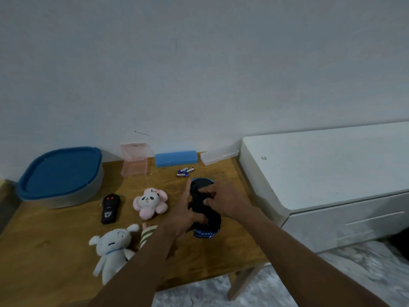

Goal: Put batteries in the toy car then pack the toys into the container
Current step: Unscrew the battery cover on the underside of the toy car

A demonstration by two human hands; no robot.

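Observation:
The dark toy car (200,197) with blue ends lies on the wooden table (55,247), right of centre. My left hand (183,214) presses against its left side and my right hand (223,199) grips it from the right, fingers over the top. Several blue batteries (185,171) lie just behind the car. A grey container with a blue lid (59,176) stands shut at the back left. A black remote (110,208), a pink panda plush (150,201) and a white plush dog (112,247) lie left of the car. A striped toy (147,235) is partly hidden by my left forearm.
Along the wall stand a pink clear box (135,159), a blue case (176,158) and a clear case (219,155). A white cabinet (332,171) flanks the table's right edge. Pale carpet (221,291) lies below the table's front edge.

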